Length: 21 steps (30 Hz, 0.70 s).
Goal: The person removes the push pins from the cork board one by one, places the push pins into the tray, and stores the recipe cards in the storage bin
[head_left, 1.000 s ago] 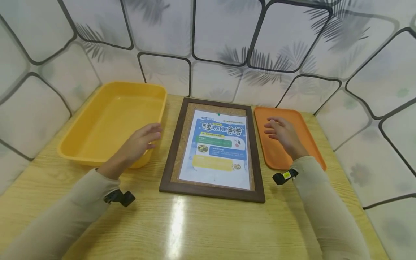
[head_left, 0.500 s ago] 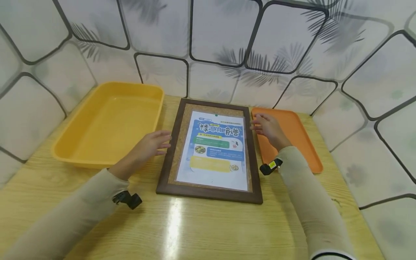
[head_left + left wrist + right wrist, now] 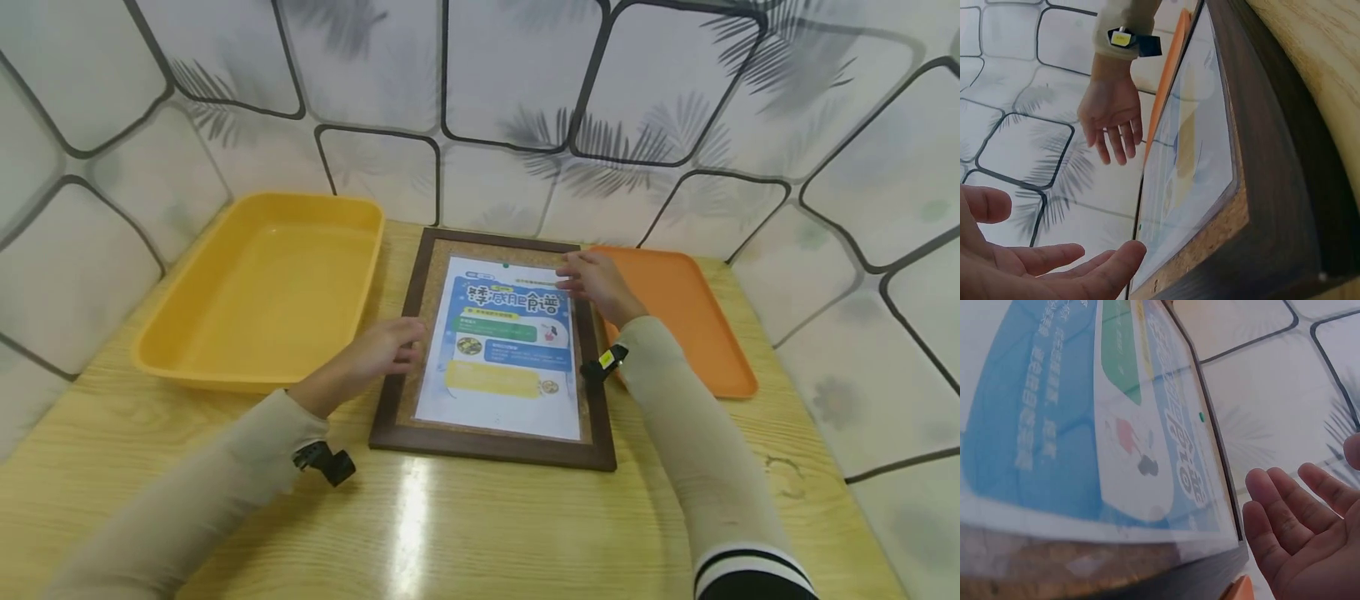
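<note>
A dark wooden frame (image 3: 604,392) with a cork board lies flat in the middle of the table, and a blue and white printed sheet (image 3: 510,350) is pinned on it by a small green pin (image 3: 506,265). My left hand (image 3: 378,354) hovers open at the frame's left edge, fingers straight and pointing right. My right hand (image 3: 592,279) is open over the frame's top right corner, fingers reaching across the sheet's upper edge. The left wrist view shows the frame (image 3: 1272,187) edge-on with my right hand (image 3: 1110,119) beyond it. In the right wrist view the sheet (image 3: 1085,425) fills the picture beside my open fingers (image 3: 1285,519).
A deep yellow tray (image 3: 187,333) stands left of the frame. A flat orange tray (image 3: 690,317) lies to the right. Patterned white walls close in the wooden table (image 3: 480,525) at the back and both sides. Bare tabletop lies in front.
Both hands have moved inward: the left from the yellow tray to the frame's left edge, the right from the orange tray to the frame's top right corner.
</note>
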Each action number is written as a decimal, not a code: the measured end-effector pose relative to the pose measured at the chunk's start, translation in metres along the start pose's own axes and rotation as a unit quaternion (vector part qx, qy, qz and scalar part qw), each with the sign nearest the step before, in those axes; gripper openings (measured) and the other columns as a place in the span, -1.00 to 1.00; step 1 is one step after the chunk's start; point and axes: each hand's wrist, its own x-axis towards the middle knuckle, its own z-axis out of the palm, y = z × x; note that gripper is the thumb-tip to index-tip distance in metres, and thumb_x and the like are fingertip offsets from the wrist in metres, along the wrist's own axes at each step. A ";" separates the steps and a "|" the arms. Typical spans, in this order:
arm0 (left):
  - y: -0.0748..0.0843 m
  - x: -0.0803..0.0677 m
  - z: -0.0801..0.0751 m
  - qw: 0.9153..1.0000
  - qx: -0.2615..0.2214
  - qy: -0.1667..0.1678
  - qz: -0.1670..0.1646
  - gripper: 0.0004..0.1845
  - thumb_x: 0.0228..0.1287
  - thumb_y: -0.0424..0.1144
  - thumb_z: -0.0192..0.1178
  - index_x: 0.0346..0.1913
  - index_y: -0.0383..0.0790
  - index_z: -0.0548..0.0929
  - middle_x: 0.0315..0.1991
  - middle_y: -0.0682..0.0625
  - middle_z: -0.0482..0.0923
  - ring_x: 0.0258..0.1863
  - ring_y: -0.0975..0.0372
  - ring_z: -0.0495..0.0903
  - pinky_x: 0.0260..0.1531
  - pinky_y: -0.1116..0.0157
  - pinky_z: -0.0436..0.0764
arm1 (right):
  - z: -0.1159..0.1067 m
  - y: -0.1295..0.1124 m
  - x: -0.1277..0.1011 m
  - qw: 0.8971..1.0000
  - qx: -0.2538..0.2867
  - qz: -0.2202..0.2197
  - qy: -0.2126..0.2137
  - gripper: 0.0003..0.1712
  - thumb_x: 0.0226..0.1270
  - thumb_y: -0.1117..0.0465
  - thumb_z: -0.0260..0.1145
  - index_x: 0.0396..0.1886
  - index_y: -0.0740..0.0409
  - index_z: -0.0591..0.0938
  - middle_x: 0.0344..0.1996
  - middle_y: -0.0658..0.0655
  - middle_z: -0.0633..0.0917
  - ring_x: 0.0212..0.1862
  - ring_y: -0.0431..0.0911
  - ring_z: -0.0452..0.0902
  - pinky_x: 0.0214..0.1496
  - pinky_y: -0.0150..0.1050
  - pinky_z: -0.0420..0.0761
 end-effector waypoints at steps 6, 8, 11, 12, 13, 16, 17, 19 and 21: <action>-0.001 0.002 0.006 1.000 0.009 0.010 -0.011 -0.45 0.45 -0.16 -0.28 0.34 -0.46 0.02 0.29 -0.36 0.07 0.19 -0.15 0.23 0.12 0.04 0.30 | 0.012 -0.002 0.014 1.000 -0.011 0.014 0.021 -0.46 0.44 0.00 -0.07 0.25 0.25 0.29 0.02 0.25 0.50 -0.01 0.08 0.49 0.05 -0.08 0.44; -0.002 0.004 0.006 1.000 0.005 0.010 -0.013 -0.45 0.45 -0.16 -0.28 0.34 -0.46 0.02 0.29 -0.37 0.07 0.19 -0.16 0.24 0.12 0.05 0.30 | 0.016 -0.003 0.018 0.999 -0.017 0.020 0.027 -0.47 0.43 0.00 -0.06 0.24 0.24 0.31 0.01 0.23 0.51 -0.02 0.07 0.50 0.04 -0.10 0.45; -0.004 0.006 0.007 1.000 -0.007 0.012 -0.016 -0.46 0.45 -0.16 -0.27 0.34 -0.45 0.03 0.28 -0.37 0.08 0.18 -0.15 0.24 0.12 0.06 0.30 | 0.020 -0.004 0.022 0.999 -0.023 0.027 0.033 -0.50 0.43 0.01 -0.05 0.21 0.23 0.33 -0.02 0.21 0.52 -0.03 0.05 0.50 0.02 -0.11 0.46; -0.005 0.006 0.007 1.000 -0.009 0.013 -0.015 -0.46 0.45 -0.16 -0.27 0.34 -0.45 0.03 0.27 -0.37 0.08 0.18 -0.15 0.24 0.12 0.06 0.31 | 0.022 -0.004 0.024 0.999 -0.029 0.028 0.035 -0.51 0.43 0.01 -0.04 0.20 0.22 0.34 -0.03 0.20 0.52 -0.04 0.04 0.51 0.01 -0.13 0.47; -0.006 0.007 0.007 1.000 -0.011 0.015 -0.017 -0.46 0.45 -0.16 -0.26 0.33 -0.45 0.04 0.26 -0.37 0.09 0.18 -0.15 0.24 0.12 0.07 0.31 | 0.023 -0.003 0.025 0.998 -0.031 0.030 0.036 -0.52 0.43 0.01 -0.04 0.19 0.21 0.36 -0.04 0.19 0.53 -0.05 0.03 0.51 0.00 -0.13 0.48; -0.008 0.008 0.007 0.999 -0.018 0.017 -0.027 -0.46 0.45 -0.15 -0.26 0.33 -0.44 0.05 0.23 -0.37 0.12 0.16 -0.14 0.25 0.11 0.06 0.32 | 0.027 0.000 0.029 0.998 -0.036 0.036 0.031 -0.55 0.43 0.02 -0.04 0.16 0.20 0.38 -0.05 0.17 0.53 -0.06 0.01 0.51 -0.01 -0.14 0.48; -0.009 0.008 0.007 0.999 -0.021 0.017 -0.030 -0.46 0.45 -0.15 -0.25 0.33 -0.44 0.05 0.22 -0.38 0.12 0.15 -0.14 0.25 0.11 0.06 0.32 | 0.028 0.001 0.031 0.998 -0.038 0.039 0.031 -0.56 0.43 0.01 -0.05 0.14 0.18 0.39 -0.06 0.16 0.53 -0.07 0.00 0.51 -0.02 -0.15 0.49; -0.010 0.008 0.006 0.999 -0.028 0.017 -0.036 -0.45 0.44 -0.15 -0.25 0.33 -0.44 0.05 0.20 -0.39 0.13 0.13 -0.14 0.25 0.11 0.05 0.32 | 0.031 0.004 0.034 0.998 -0.036 0.042 0.032 -0.58 0.43 0.01 -0.05 0.12 0.15 0.40 -0.07 0.14 0.53 -0.08 -0.02 0.51 -0.04 -0.16 0.50; -0.011 0.008 0.006 0.998 -0.034 0.017 -0.041 -0.44 0.44 -0.13 -0.24 0.32 -0.44 0.04 0.19 -0.40 0.13 0.13 -0.14 0.26 0.10 0.05 0.32 | 0.033 0.006 0.036 0.998 -0.028 0.041 0.031 -0.59 0.43 0.01 -0.05 0.10 0.17 0.41 -0.08 0.15 0.52 -0.08 -0.02 0.51 -0.06 -0.17 0.51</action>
